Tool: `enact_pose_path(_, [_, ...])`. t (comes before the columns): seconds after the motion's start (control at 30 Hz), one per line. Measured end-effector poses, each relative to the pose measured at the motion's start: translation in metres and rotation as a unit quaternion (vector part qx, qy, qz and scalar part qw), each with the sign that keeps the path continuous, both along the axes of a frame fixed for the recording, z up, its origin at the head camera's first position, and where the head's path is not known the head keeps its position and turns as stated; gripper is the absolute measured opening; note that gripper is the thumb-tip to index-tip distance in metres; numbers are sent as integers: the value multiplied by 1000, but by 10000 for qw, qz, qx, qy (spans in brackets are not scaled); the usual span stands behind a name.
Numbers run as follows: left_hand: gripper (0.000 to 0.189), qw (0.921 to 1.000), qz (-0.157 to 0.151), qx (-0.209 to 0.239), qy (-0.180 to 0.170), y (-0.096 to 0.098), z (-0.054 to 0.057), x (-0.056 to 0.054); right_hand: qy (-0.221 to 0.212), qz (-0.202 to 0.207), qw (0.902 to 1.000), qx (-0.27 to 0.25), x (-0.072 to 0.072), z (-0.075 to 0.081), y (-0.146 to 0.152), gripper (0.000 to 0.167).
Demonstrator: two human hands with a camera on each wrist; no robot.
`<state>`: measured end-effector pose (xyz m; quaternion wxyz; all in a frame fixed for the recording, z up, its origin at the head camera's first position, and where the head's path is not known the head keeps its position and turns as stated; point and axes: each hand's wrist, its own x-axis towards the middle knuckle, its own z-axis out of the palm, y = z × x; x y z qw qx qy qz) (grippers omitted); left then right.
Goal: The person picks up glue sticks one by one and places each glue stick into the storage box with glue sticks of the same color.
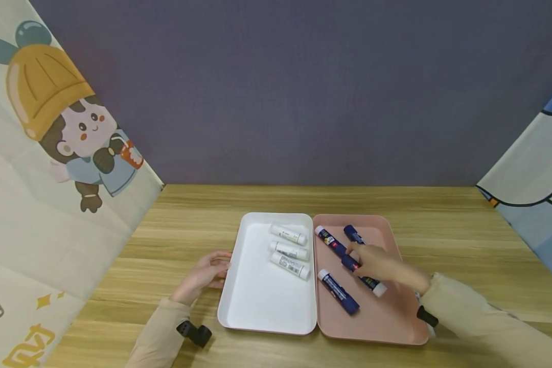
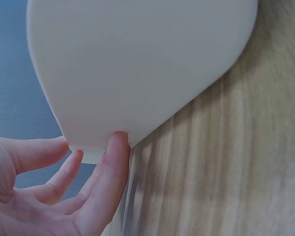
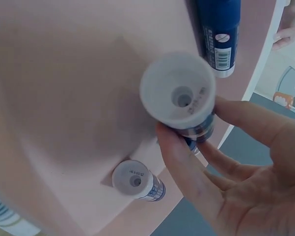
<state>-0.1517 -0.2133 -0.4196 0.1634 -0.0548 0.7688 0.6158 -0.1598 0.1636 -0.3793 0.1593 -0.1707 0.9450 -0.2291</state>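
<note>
In the head view my right hand [image 1: 376, 263] reaches over the pink tray [image 1: 395, 327] and pinches a dark blue glue stick [image 1: 370, 283] between thumb and fingers. Its white base [image 3: 157, 98] faces the camera in the right wrist view. Other blue glue sticks lie around it: one [image 1: 338, 292] to the left, one [image 1: 331, 241] farther back, and another [image 1: 353, 233] partly behind the fingers. My left hand [image 1: 204, 276] is at the left side of the white tray [image 1: 257, 312], its extended fingertips touching the outer wall. Three white glue sticks [image 1: 290, 266] lie in that tray.
Both trays stand side by side on a wooden table [image 1: 165, 245], long edges meeting. Behind the table rises a dark grey-blue panel [image 1: 322, 102]. Printed cloth hangs at the left and right. A white item with blue stripes [image 3: 10, 216] shows past the pink tray's edge.
</note>
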Motion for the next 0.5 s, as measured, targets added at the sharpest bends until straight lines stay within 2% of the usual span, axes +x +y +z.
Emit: enact_pose_path(0.5, [36,10000,-75,-44,25,0,0,1,-225,119,9997,-35,-1,-3,-7,40])
